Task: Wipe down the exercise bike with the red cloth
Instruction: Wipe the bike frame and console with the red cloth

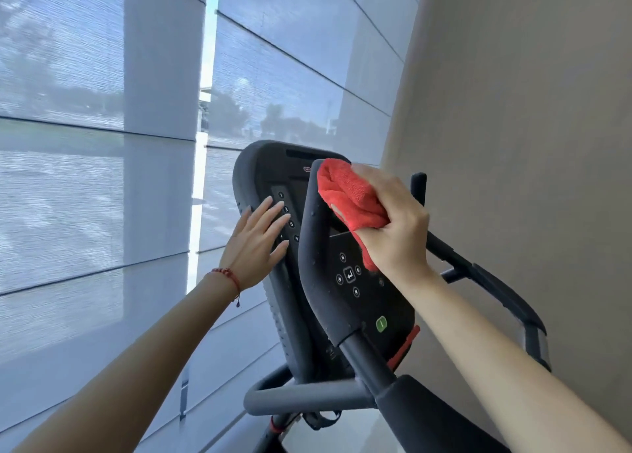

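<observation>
Nearest me, the black handlebar loop (309, 247) of the exercise bike (301, 398) curves up in front of the console (349, 275), speckled with what look like droplets. My right hand (393, 227) is closed around the bunched red cloth (349, 196), pressing it against the console face near the top of that loop. Just below the cloth sit the arrow keys and the green button (381, 324); if I drag down hard, I judge I could press them and start a programme. My left hand (254, 244) is open, holding nothing, fingers spread flat across the number keypad (287, 216) to steady the console, so leaning on it may key in numbers too. A loose fold of cloth could also catch on the far handle (418, 186) beyond.
</observation>
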`<state>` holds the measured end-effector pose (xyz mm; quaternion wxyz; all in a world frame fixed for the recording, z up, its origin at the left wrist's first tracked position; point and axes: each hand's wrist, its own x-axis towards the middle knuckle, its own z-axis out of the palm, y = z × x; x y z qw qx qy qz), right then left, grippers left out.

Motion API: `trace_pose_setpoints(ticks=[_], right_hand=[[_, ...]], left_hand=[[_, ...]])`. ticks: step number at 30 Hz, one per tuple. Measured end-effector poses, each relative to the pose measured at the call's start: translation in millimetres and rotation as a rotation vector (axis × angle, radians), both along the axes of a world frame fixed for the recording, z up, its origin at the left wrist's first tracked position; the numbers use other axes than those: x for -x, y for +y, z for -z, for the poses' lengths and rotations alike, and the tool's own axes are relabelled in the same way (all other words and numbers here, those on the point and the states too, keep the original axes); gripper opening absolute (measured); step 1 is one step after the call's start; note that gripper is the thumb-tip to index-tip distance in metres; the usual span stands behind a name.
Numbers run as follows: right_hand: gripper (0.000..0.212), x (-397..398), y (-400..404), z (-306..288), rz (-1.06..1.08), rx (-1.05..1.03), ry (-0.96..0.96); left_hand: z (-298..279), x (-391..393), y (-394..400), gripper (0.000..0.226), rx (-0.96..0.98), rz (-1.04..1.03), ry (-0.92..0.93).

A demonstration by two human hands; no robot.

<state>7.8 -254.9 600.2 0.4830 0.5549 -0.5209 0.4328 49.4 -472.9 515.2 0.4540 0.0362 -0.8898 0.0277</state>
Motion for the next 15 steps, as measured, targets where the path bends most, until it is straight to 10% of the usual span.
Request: trace_pose_setpoints(ticks=[15], right_hand=[[0.023, -4.4, 3.7, 29.6, 0.073, -0.275, 0.266]], left_hand=[[-7.4, 19.7, -27.4, 0.071, 0.058, 0.045, 0.095]])
